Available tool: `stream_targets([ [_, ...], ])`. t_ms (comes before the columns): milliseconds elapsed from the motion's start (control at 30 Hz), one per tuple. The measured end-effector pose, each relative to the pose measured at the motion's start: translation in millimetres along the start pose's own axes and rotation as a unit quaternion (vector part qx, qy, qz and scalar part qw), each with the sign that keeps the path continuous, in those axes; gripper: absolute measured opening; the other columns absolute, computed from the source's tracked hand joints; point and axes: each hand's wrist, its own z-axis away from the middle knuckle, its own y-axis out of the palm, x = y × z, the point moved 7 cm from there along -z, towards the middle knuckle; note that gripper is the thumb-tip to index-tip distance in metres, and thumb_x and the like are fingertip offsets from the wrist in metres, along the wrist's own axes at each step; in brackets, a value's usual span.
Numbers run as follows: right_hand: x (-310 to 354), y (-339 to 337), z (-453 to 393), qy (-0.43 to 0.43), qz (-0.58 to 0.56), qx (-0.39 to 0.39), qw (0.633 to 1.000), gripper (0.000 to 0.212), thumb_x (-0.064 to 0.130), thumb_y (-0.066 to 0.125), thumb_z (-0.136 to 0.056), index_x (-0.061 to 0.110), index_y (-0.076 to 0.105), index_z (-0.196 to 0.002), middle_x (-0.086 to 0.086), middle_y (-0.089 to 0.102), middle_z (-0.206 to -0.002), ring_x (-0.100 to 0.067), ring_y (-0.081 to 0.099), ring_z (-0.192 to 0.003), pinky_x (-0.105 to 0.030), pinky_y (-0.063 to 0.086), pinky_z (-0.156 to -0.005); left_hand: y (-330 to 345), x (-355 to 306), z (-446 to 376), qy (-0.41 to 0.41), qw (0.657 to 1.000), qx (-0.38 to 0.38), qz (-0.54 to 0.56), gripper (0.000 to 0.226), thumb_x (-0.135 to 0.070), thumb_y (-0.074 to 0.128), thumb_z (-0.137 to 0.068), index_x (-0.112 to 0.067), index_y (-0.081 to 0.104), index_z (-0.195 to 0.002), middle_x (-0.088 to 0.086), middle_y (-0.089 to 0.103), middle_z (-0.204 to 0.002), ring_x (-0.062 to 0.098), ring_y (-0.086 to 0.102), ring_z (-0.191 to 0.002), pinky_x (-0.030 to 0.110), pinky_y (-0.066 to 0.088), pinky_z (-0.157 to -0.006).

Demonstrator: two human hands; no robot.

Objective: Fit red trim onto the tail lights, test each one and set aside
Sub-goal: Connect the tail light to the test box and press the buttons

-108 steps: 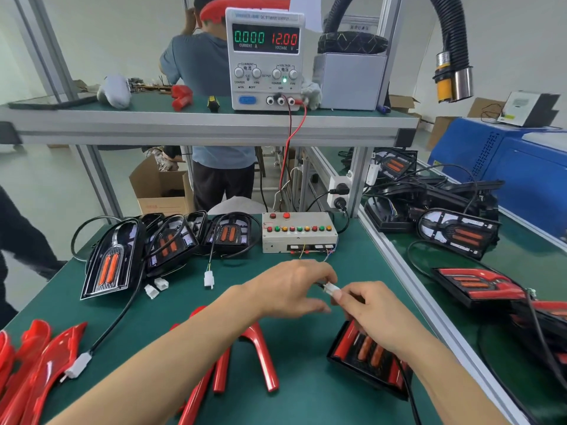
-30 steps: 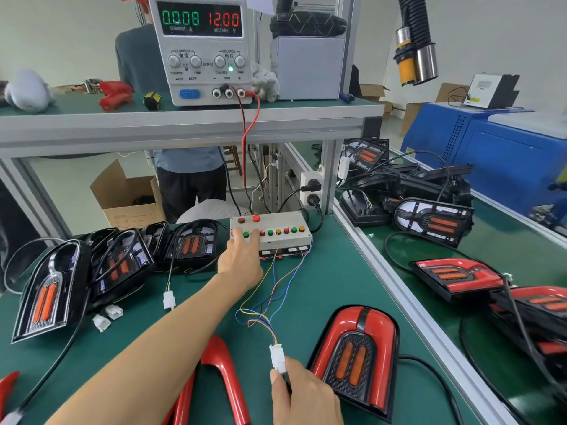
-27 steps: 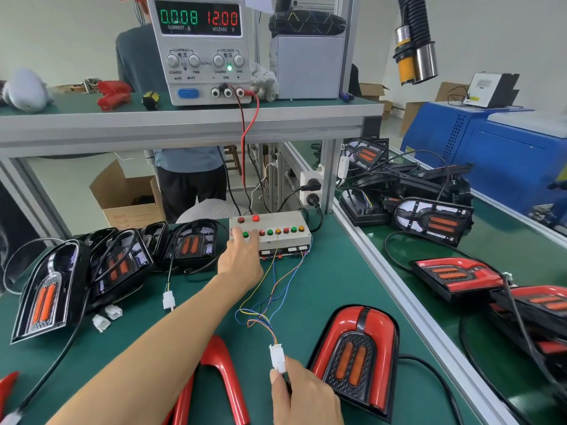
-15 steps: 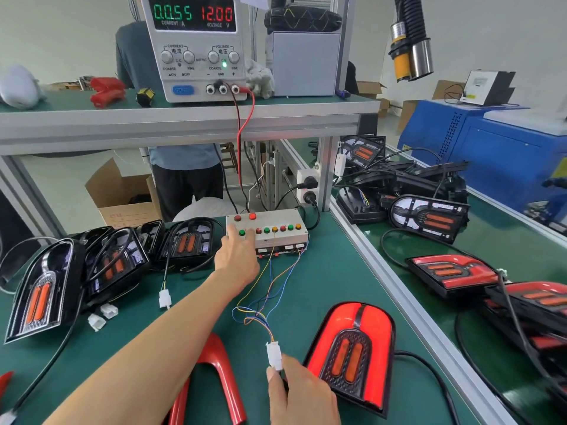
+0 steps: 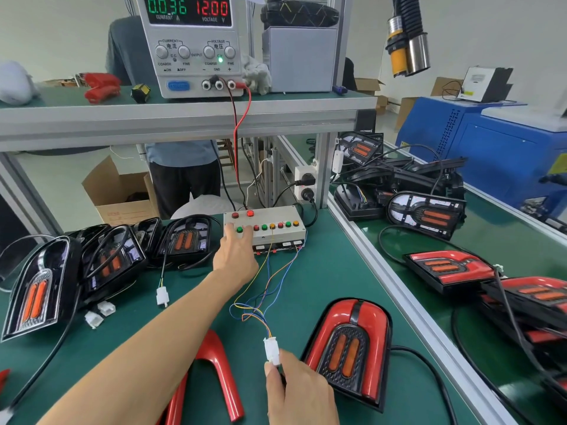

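Note:
A tail light [image 5: 349, 348] with red trim fitted lies on the green bench at the lower right, its two orange bars facing up. My right hand [image 5: 300, 394] pinches the white connector [image 5: 271, 351] that joins its cable to coloured wires from the beige test box [image 5: 276, 237]. My left hand [image 5: 234, 253] reaches forward, fingers pressing on the left end of the box's button row. Loose red trim pieces [image 5: 219, 375] lie under my left forearm.
Untrimmed black tail lights [image 5: 101, 262] crowd the left of the bench. Trimmed ones [image 5: 448, 268] lie on the right bench beyond the aluminium rail [image 5: 399, 289]. A power supply [image 5: 191, 44] on the upper shelf reads 0.036 and 12.00. A person stands behind the bench.
The current reading fell from 0.055 to 0.036 and the trim's bright red glow has faded. My left hand stays at the button row, my right hand still holds the connector.

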Motion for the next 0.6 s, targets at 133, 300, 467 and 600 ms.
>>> stream_targets([
  [133, 0.3, 0.4, 0.7, -0.004, -0.009, -0.002, 1.000, 0.033, 0.052, 0.035, -0.106, 0.055, 0.043, -0.138, 0.014, 0.061, -0.133, -0.007, 0.057, -0.121, -0.019, 0.039, -0.095, -4.4, 0.3, -3.0, -0.006, 1.000, 0.001, -0.014, 0.062, -0.005, 0.059, -0.087, -0.017, 0.038, -0.145, 0.019, 0.026, -0.138, 0.037, 0.051, -0.114, 0.038, 0.044, -0.073],
  [300, 0.7, 0.1, 0.2, -0.019, -0.009, -0.007, 1.000, 0.035, 0.052, 0.035, -0.106, 0.052, 0.043, -0.140, 0.014, 0.062, -0.132, -0.008, 0.058, -0.121, -0.020, 0.040, -0.096, -3.5, -0.1, -3.2, -0.009, 1.000, 0.010, -0.019, 0.062, -0.005, 0.060, -0.087, -0.016, 0.038, -0.144, 0.019, 0.025, -0.138, 0.036, 0.050, -0.114, 0.037, 0.045, -0.073],
  [467, 0.0, -0.7, 1.2, -0.032, -0.009, -0.021, 0.999, 0.035, 0.053, 0.034, -0.106, 0.054, 0.041, -0.140, 0.015, 0.061, -0.133, -0.007, 0.057, -0.121, -0.019, 0.039, -0.096, -5.5, 1.9, -3.4, -0.012, 1.000, 0.015, -0.009, 0.063, -0.008, 0.060, -0.089, -0.018, 0.038, -0.147, 0.019, 0.022, -0.144, 0.037, 0.050, -0.119, 0.041, 0.050, -0.080],
  [600, 2.3, -2.9, 2.6, -0.042, -0.012, -0.045, 0.998, 0.035, 0.053, 0.033, -0.105, 0.054, 0.042, -0.139, 0.013, 0.062, -0.128, -0.004, 0.058, -0.116, -0.016, 0.040, -0.093, -7.9, -4.3, -2.4, 0.010, 0.999, -0.009, 0.033, 0.055, -0.012, 0.058, -0.092, -0.015, 0.043, -0.145, 0.017, 0.018, -0.154, 0.039, 0.043, -0.134, 0.045, 0.052, -0.092],
])
